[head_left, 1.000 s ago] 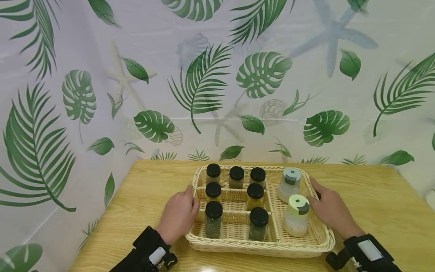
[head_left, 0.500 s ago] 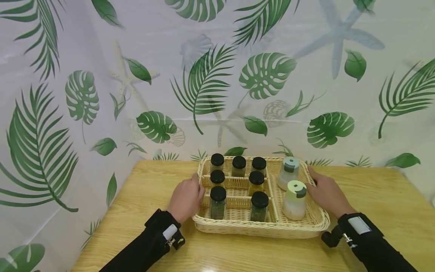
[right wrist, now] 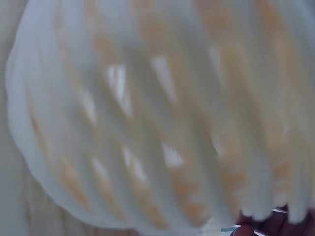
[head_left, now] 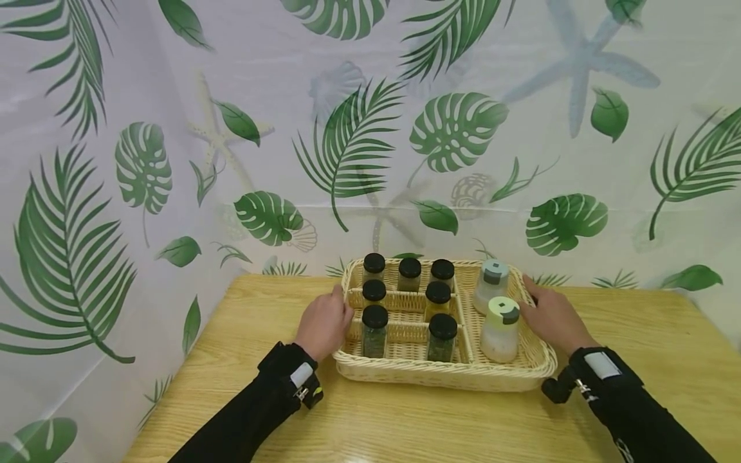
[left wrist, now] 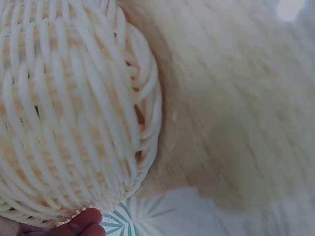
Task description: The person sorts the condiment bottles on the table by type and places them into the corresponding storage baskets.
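A cream wicker basket (head_left: 440, 375) with woven dividers lies between both hands in the head view. My left hand (head_left: 326, 323) grips its left rim, thumb over the top; in the left wrist view the fingers (left wrist: 81, 222) curl under the woven side. On the opposite rim my right hand (head_left: 554, 319) holds on, its fingers partly hidden by the weave in the right wrist view. Several black-lidded glass jars (head_left: 375, 331) stand in the left compartments. In the right compartment are a yellow-topped shaker (head_left: 500, 331) and a blue-grey-topped shaker (head_left: 491, 286).
The wooden table (head_left: 405, 424) carries the basket near its back edge. Behind and to the left hangs a white curtain (head_left: 260, 161) printed with green leaves and starfish.
Both hands have pushed the basket away from the body, toward the table's back edge. The jars and shakers travel with it, upright. The grip on both rims is unchanged.
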A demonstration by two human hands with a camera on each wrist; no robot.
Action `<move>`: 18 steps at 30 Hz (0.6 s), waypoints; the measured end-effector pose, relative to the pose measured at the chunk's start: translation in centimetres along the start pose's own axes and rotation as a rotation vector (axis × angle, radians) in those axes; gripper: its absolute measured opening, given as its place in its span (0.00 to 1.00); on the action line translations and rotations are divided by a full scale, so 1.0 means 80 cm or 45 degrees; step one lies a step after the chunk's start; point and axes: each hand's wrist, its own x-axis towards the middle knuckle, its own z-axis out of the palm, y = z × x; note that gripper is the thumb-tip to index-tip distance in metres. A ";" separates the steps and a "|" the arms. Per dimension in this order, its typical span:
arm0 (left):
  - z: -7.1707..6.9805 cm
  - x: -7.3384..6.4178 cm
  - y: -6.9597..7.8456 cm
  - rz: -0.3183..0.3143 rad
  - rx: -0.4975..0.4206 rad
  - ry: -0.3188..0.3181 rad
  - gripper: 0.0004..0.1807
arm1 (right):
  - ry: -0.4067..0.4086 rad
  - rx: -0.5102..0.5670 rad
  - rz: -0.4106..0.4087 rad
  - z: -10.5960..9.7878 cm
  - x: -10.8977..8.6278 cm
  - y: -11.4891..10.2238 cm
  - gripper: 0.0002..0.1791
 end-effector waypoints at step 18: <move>-0.015 0.012 -0.005 -0.015 0.149 0.001 0.12 | -0.020 -0.129 -0.070 -0.011 0.010 0.001 0.36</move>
